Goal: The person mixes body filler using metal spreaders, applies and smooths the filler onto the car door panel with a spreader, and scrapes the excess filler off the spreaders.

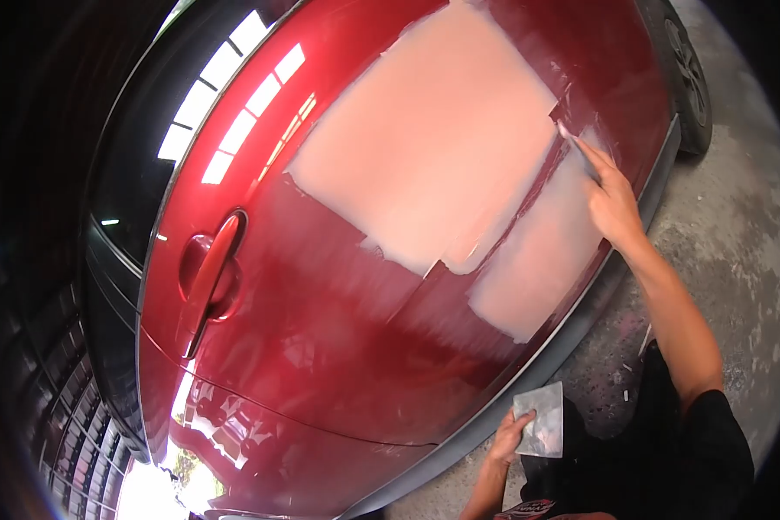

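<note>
My right hand [615,204] grips a putty spreader [580,149], its tip at the lower right edge of a large pale pink patch of body filler [425,139]. This patch covers much of the red car door [321,251]. Below it, past a body crease, lies a second, thinner filler patch [533,269], partly behind my right hand. Low in front of my body, my left hand [505,440] is closed on a flat grey mixing plate [541,423], thumb on top. The plate is apart from the car.
To the left is the red door handle [212,273], with the dark side window [147,173] above it. A wheel [689,78] stands at the upper right. The grey sill [572,325] runs along the car's bottom, beside the stained concrete floor [728,243].
</note>
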Available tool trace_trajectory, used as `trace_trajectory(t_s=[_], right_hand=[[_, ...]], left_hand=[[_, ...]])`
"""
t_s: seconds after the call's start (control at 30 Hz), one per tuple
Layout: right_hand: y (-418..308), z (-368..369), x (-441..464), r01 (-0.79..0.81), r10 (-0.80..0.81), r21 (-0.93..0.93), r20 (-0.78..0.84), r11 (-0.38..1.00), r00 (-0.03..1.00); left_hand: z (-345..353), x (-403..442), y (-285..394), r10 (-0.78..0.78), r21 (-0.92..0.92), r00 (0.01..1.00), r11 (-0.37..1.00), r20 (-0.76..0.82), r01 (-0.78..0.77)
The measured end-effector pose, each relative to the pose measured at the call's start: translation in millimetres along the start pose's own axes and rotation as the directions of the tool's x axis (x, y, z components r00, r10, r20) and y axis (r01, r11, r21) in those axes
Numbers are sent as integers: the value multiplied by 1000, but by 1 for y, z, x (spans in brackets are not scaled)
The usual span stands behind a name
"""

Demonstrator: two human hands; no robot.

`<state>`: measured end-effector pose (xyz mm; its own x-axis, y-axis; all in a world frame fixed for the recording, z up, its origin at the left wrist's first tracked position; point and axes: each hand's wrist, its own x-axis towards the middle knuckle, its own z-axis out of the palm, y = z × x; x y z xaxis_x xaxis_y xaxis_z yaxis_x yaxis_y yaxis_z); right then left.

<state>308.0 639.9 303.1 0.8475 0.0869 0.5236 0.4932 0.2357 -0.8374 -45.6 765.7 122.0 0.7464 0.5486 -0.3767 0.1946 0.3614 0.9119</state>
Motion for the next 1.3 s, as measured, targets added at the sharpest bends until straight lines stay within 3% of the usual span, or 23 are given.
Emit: trace_trajectory(t_s=[0.07, 0.17, 0.3, 0.37, 0.47, 1.3], right_hand=[[-7, 5, 6, 42, -41, -78, 14, 996, 999], [-6, 10, 12, 12, -17, -160, -28, 987, 999], [-6, 15, 17, 44, -48, -189, -19, 981, 999], [-6, 18, 17, 53, -61, -222, -30, 974, 998], [-6, 23, 17, 26, -34, -198, -40, 980, 999], [-26, 65, -34, 25, -35, -205, -47, 979, 998]], left_hand=[[-6, -4, -22, -134, -105, 991, 985, 13, 135], [-23, -2, -58, -221, -254, 975, 942, 16, 218], [-31, 3, -77, -265, -289, 964, 926, -39, 243], [-47, 11, -85, -265, -329, 961, 903, 75, 275], [-37, 7, -73, -313, -294, 950, 908, -4, 298], [-62, 8, -63, -378, -251, 901, 870, 213, 424]])
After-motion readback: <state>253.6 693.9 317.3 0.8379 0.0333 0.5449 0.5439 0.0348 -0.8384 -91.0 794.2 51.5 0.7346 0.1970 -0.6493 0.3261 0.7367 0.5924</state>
